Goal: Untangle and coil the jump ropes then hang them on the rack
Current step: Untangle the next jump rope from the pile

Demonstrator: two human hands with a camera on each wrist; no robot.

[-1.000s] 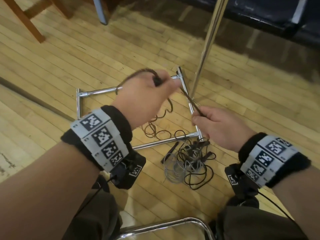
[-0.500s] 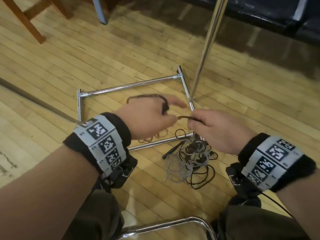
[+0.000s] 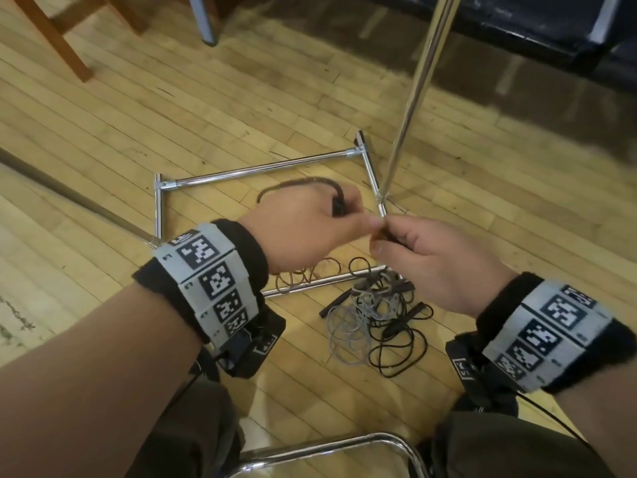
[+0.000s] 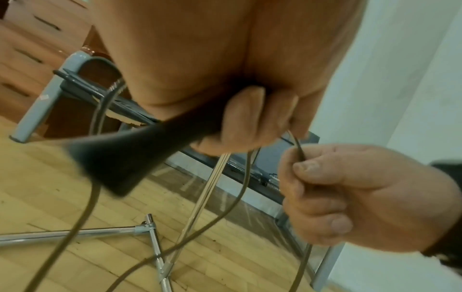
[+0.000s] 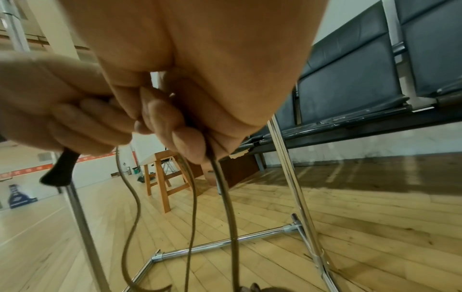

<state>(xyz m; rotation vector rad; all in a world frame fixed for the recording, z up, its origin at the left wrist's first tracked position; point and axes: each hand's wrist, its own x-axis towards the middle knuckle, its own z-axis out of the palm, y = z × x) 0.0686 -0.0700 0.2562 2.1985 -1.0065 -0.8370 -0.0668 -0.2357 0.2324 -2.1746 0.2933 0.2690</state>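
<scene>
My left hand (image 3: 310, 229) grips the black handle (image 4: 130, 158) of a brown jump rope, and a loop of its cord (image 3: 296, 183) arches over the knuckles. My right hand (image 3: 431, 263) pinches the same brown cord (image 4: 298, 148) between thumb and fingers, right against the left fingertips. Brown strands (image 5: 225, 197) hang from both hands down to loose coils (image 3: 310, 276) on the floor. A tangled pile of grey and black ropes (image 3: 372, 322) with black handles lies by the rack's chrome base (image 3: 262, 169). The rack's pole (image 3: 413, 98) rises just behind my hands.
Wooden stool legs (image 3: 65, 39) and a grey metal leg (image 3: 203, 19) stand at the back left. Black bench seats (image 3: 551, 29) line the back right. A chrome chair frame (image 3: 327, 446) curves between my knees. The floor is wooden planks.
Both hands have dropped lower and come together. The right hand has carried its stretch of brown cord over to the left fingertips, shortening the taut span between them.
</scene>
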